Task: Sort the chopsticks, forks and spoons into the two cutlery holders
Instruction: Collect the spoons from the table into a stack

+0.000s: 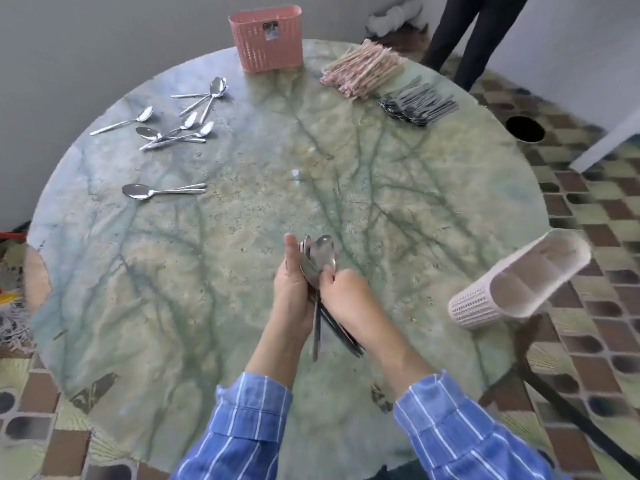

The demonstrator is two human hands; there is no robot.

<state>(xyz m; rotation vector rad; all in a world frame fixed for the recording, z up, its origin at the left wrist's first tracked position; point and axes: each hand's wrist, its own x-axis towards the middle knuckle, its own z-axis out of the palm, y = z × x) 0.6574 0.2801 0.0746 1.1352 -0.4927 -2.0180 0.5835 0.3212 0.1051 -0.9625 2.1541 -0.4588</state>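
My left hand point(292, 289) grips a bundle of several metal spoons point(320, 258), bowls pointing away from me, handles sticking out below the palm. My right hand point(349, 296) pinches the same bundle just under the bowls. Several loose spoons point(173, 129) lie at the far left of the round marble table point(398, 209), and two more spoons point(156, 192) lie closer at the left. A pink cutlery holder point(266, 39) stands upright at the far edge. A white cutlery holder point(516, 285) lies tipped at the right edge. Wrapped chopsticks point(363, 71) and dark forks point(419, 105) are piled at the far right.
A person in dark trousers point(478, 32) stands beyond the table at the far right. A dark chair frame point(554, 393) sits beside the table's right edge, below the white holder. Tiled floor surrounds the table.
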